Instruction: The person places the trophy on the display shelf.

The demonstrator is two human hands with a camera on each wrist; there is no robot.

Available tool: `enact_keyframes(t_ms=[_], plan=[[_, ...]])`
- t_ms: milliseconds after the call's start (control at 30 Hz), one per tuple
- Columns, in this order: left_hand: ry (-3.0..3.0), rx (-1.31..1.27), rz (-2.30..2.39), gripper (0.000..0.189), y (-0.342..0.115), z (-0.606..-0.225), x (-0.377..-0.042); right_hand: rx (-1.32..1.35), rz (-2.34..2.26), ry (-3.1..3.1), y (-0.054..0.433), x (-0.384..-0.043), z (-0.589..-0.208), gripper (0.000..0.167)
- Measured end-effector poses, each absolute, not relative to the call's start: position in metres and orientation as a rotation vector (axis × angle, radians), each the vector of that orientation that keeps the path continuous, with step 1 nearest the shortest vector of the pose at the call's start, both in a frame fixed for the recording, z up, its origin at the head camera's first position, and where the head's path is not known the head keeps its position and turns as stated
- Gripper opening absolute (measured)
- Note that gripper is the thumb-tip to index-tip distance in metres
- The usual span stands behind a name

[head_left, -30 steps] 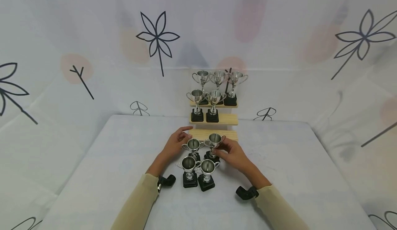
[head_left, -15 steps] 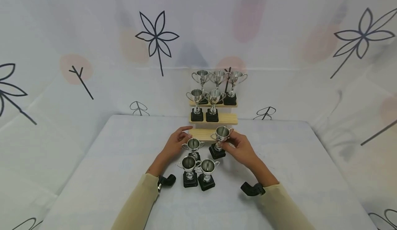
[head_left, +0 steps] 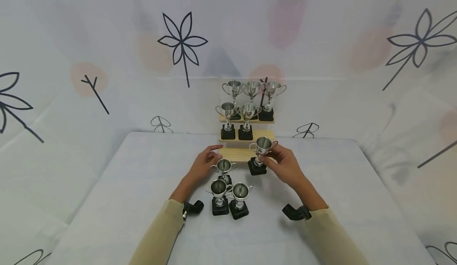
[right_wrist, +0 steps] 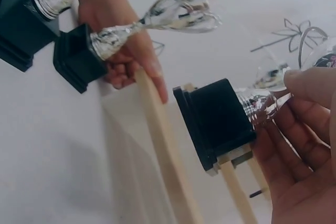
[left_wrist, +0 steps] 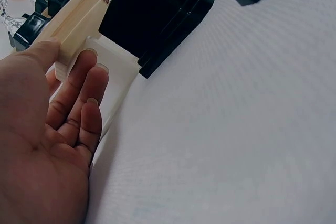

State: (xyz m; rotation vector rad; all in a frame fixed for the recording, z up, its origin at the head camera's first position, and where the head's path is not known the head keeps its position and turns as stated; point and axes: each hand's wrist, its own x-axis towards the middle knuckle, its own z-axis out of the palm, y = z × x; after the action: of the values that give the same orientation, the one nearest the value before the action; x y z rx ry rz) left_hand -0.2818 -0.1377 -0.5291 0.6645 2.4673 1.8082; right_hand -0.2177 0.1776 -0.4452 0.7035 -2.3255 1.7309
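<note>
My right hand (head_left: 283,164) pinches a small silver trophy cup (head_left: 264,143) by its stem, thumb on one side and fingers on the other. Its black base (right_wrist: 215,124) hangs close in front of the bottom tier's right part. At the left end of the tiered wooden stand (head_left: 233,154), my left hand (head_left: 203,164) holds the bottom plank (left_wrist: 79,24), thumb against it and other fingers bent beneath. Three more trophies stand on the table before the stand: one trophy (head_left: 224,166) beside my left hand, then a front-left trophy (head_left: 219,189) and a front-right trophy (head_left: 240,192).
On the middle tier (head_left: 264,135) two trophies stand at the left and centre, including this trophy (head_left: 227,110). Three others line the top tier (head_left: 223,119). A patterned white cloth backdrop (head_left: 107,31) rises behind the white-covered table (head_left: 143,177).
My right hand has carried its trophy away from the group on the table, to the right and further back, up to the bottom tier. My left hand has stayed at the plank's end.
</note>
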Motion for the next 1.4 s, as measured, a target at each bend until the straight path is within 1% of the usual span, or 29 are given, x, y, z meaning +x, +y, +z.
enact_keyframes(t_ms=[200, 400, 567, 767, 1133, 1233, 1400], plan=[[2.487, 0.669, 1.785, 0.046, -0.137, -0.529, -0.283, 0.652, 1.714, -2.293, 0.184, -0.225, -0.437, 0.028], [2.497, 0.661, 1.759, 0.046, -0.138, -0.528, -0.282, 0.63, 1.66, -2.245, 0.187, -0.237, -0.427, 0.03], [2.515, 0.646, 1.758, 0.045, -0.14, -0.528, -0.282, 0.623, 1.611, -2.238, 0.189, -0.25, -0.42, 0.028], [2.522, 0.657, 1.775, 0.045, -0.141, -0.531, -0.284, 0.55, 1.607, -2.244, 0.19, -0.262, -0.413, 0.028], [2.509, 0.688, 1.809, 0.046, -0.138, -0.532, -0.286, 0.423, 1.679, -2.237, 0.191, -0.274, -0.413, 0.019], [2.504, 0.703, 1.812, 0.044, -0.136, -0.521, -0.278, 0.39, 1.654, -2.27, 0.193, -0.279, -0.415, 0.018], [2.499, 0.696, 1.802, 0.044, -0.137, -0.525, -0.28, 0.381, 1.597, -2.317, 0.194, -0.287, -0.416, 0.016]])
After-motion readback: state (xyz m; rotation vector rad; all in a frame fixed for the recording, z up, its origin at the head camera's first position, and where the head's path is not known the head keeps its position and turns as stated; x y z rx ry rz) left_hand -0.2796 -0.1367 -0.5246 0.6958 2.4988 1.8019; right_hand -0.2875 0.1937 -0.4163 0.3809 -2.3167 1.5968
